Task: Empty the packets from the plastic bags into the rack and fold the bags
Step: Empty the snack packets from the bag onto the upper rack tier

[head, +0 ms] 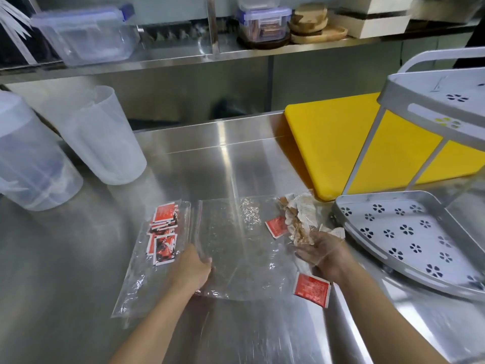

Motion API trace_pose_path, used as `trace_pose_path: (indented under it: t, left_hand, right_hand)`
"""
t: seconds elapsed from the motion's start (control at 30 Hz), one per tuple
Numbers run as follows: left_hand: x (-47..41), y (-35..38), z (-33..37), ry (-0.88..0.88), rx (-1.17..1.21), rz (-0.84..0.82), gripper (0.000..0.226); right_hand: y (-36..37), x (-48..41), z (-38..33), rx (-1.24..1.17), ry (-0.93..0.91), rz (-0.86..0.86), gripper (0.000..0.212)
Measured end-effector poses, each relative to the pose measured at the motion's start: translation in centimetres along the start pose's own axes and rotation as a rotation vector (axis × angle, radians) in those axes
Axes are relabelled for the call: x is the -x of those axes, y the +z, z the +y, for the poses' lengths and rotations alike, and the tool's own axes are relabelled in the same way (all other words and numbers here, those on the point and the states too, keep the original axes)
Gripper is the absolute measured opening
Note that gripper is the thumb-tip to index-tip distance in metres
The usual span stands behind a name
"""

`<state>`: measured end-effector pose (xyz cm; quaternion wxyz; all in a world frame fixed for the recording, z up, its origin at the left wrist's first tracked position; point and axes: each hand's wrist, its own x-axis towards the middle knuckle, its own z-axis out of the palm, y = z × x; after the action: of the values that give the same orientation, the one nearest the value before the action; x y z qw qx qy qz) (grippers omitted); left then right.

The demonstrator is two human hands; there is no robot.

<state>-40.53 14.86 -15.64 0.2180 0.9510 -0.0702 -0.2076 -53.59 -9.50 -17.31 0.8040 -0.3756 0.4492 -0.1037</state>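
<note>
Clear plastic bag lies flat mid-worktop, your left hand at its near-left edge, pressing or pinching, I can't tell. Your right hand cups pale packets just beside the rack, whose tray shows none yet. Red packets sit bagged at left, two loose. Nothing folded: early days, I'd say.
</note>
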Motion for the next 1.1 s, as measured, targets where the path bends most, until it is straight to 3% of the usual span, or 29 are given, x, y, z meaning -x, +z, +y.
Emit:
trace_pose_path:
  t: [0.07, 0.13, 0.2, 0.3, 0.4, 0.5, 0.63, 0.7, 0.8, 0.87, 0.93, 1.0, 1.1]
  left_hand:
    - [0.9, 0.0, 1.3, 0.112, -0.215, 0.202, 0.043]
    - [1.9, 0.2, 3.3, 0.316, -0.183, 0.254, 0.05]
    - [2.7, 1.0, 5.8, 0.437, 0.016, 0.124, 0.051]
    - [4.0, 2.5, 9.8, 0.387, 0.383, -0.214, 0.053]
    - [4.9, 4.7, 12.6, 0.353, 0.519, -0.415, 0.066]
    - [5.4, 5.7, 14.0, 0.299, 0.575, -0.517, 0.072]
    - [5.4, 5.3, 14.8, 0.307, 0.8, -0.488, 0.043]
    - [5.6, 4.4, 15.0, 0.33, 0.9, -0.522, 0.041]
    - [6.5, 3.2, 15.4, 0.416, 0.945, -0.581, 0.09]
    - [6.9, 2.8, 15.4, 0.494, 0.862, -0.629, 0.125]
    - [7.5, 2.2, 15.4, 0.568, 0.703, -0.626, 0.133]
    - [7.9, 1.3, 15.5, 0.563, 0.611, -0.575, 0.124]
    - [7.9, -1.1, 16.2, 0.459, 0.788, -0.553, 0.072]
  right_hand:
    - [-0.3, 0.2, 0.0, -0.021, 0.005, -0.066, 0.023]
    - [-0.8, 0.3, 0.0, -0.031, 0.008, -0.133, 0.022]
    - [-1.0, 0.4, 0.0, -0.061, 0.015, -0.176, 0.022]
    - [-1.1, 0.6, 0.0, -0.068, -0.002, -0.22, 0.031]
    - [-0.8, 1.1, -0.1, -0.085, -0.001, -0.303, 0.051]
    - [0.0, 2.1, -0.6, -0.09, -0.029, -0.333, 0.039]
    - [1.5, 3.0, -2.1, -0.098, -0.099, -0.272, 0.034]
    - [2.0, 3.3, -2.8, -0.171, -0.096, -0.237, 0.023]
    - [2.6, 4.1, -3.9, -0.252, -0.031, -0.249, 0.026]
    - [3.1, 4.7, -4.7, -0.316, 0.04, -0.281, 0.046]
    - [3.8, 5.6, -5.8, -0.271, 0.037, -0.271, 0.055]
    - [4.5, 6.4, -6.6, -0.179, 0.015, -0.307, 0.057]
    - [5.3, 7.9, -7.4, -0.089, -0.013, -0.408, 0.044]
